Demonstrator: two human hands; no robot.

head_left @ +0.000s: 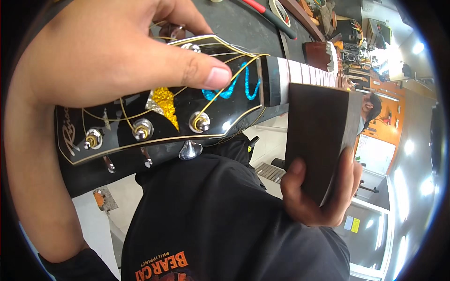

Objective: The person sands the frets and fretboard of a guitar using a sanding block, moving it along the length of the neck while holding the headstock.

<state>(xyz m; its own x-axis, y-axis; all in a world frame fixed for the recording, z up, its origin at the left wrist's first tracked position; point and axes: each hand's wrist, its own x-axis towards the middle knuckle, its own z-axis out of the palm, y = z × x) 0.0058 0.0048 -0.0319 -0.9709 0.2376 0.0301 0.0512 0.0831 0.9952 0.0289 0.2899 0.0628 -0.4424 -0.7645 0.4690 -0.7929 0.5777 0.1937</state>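
Note:
A black guitar headstock (183, 119) lies across the left side, with blue and gold glitter inlays, chrome tuning posts and tuner buttons along its near edge. Loose gold strings (218, 95) loop over its face. My left hand (117, 56) is closed on the headstock, thumb across its face and fingers curled at the far edge. In my right hand (323, 196) is a large dark rectangular block (311, 126), held upright from below between thumb and fingers. The block's top end covers the near edge of the pale, fretted guitar neck (304, 72); whether it touches the neck I cannot tell.
A dark bench top (229, 23) carries a red-and-black handled tool (269, 18), a tape roll (280, 11) and a reddish-brown block (318, 55) beside the neck. Beyond are cluttered tools, another person (370, 107) and an orange wall panel (386, 119). My black shirt lies below the headstock.

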